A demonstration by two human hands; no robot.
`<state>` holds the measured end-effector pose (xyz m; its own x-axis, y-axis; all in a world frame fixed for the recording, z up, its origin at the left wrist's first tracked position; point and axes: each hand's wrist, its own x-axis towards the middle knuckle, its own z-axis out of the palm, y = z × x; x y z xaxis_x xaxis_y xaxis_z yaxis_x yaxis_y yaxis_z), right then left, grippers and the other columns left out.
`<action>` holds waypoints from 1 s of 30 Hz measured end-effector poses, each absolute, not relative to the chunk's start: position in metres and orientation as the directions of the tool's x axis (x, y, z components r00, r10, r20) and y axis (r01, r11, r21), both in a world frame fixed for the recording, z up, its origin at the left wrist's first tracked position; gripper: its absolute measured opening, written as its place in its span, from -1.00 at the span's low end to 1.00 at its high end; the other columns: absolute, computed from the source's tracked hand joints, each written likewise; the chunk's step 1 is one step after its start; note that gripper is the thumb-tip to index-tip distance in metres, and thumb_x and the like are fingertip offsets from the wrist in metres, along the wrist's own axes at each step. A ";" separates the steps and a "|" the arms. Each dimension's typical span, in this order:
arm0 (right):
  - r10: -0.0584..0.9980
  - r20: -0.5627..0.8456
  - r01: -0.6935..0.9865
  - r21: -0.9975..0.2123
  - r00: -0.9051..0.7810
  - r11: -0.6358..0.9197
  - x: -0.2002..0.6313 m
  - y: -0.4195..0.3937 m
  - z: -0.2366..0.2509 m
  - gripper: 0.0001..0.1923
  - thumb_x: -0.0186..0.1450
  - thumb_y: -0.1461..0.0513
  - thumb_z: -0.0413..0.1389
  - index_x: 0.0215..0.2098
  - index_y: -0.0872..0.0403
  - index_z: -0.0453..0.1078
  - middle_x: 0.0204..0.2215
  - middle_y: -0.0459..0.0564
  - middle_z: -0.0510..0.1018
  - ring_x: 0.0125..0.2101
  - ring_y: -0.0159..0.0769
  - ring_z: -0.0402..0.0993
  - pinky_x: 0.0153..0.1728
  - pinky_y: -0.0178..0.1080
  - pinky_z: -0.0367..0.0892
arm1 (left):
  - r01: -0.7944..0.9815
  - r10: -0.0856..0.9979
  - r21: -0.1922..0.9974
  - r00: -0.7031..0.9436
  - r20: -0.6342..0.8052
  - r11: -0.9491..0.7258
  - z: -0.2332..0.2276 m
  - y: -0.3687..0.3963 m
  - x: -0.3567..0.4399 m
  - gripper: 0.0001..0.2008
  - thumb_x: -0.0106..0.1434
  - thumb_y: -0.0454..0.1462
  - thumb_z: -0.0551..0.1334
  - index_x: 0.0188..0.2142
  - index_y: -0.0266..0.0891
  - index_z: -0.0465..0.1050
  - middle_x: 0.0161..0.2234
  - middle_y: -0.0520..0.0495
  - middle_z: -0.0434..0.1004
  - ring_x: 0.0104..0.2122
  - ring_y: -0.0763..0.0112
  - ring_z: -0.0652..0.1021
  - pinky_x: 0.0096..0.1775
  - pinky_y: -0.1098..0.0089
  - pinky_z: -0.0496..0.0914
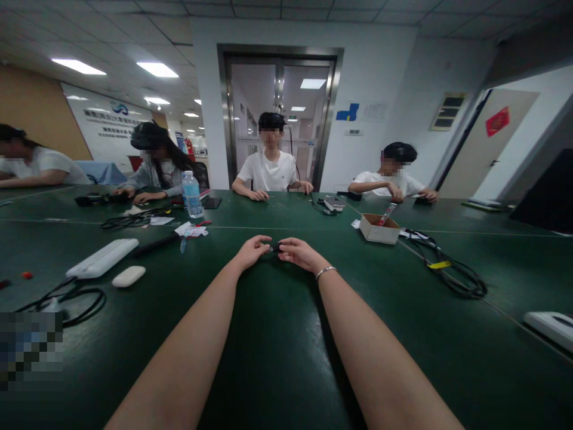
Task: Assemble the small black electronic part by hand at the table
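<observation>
While the right hand (302, 254) is pinching the small dark object (276, 246) above the green table (277, 334), the left hand (251, 252) is pinching its paler tip, which is pointing roughly toward nine o'clock, long axis running nine-to-three. One carton (372, 232) is sitting near three, one bottle (192, 197) near ten; four people (271, 170) are sitting beyond.

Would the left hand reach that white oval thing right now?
Probably yes: only green tabletop lies between the left hand and the white oval thing, though that hand seems busy with a small dark thing.
</observation>
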<state>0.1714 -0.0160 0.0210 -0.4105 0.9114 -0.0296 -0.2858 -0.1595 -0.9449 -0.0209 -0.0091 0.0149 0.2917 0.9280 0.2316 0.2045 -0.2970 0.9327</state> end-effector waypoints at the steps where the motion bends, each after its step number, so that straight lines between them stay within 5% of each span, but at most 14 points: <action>1: 0.911 -0.031 -0.286 -0.945 -0.411 -0.162 0.171 -0.016 0.021 -0.76 0.16 0.47 0.16 -0.23 0.21 0.28 -0.46 0.03 0.51 -0.51 -0.36 0.53 -0.43 -0.36 0.48 | 0.202 0.929 0.933 0.284 0.236 -0.299 0.015 -0.009 -0.021 -0.63 0.07 -0.20 0.22 -0.12 -0.31 0.38 -0.58 0.05 0.33 -0.52 0.49 0.37 -0.42 0.45 0.24; 21: 0.924 -0.078 -0.184 -0.970 -0.375 -0.157 0.164 -0.020 0.027 -0.95 0.28 0.40 0.07 -0.34 0.22 0.26 -0.59 0.06 0.50 -0.60 -0.37 0.48 -0.50 -0.36 0.46 | 0.149 0.927 0.918 0.136 0.349 -0.367 0.018 -0.011 -0.024 -0.62 -0.07 -0.19 0.35 -0.23 -0.30 0.45 -0.46 -0.07 0.53 -0.39 0.35 0.52 -0.20 0.31 0.34; 30: 0.952 -0.120 0.115 -0.989 -0.281 -0.091 0.155 -0.012 0.027 -0.62 0.36 0.11 -0.08 -0.53 0.18 0.22 -0.75 0.02 0.43 -0.81 -0.47 0.27 -0.86 -0.49 0.12 | 0.114 0.919 0.915 0.140 0.370 -0.386 0.017 -0.009 -0.024 -0.62 -0.06 -0.18 0.34 -0.23 -0.29 0.44 -0.46 -0.06 0.53 -0.39 0.36 0.52 -0.17 0.30 0.33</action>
<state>0.1553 -0.0124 0.0269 -0.2814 0.9520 -0.1201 0.1145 -0.0910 -0.9892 -0.0242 -0.0095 0.0170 0.1395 0.9186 0.3698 0.1143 -0.3859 0.9155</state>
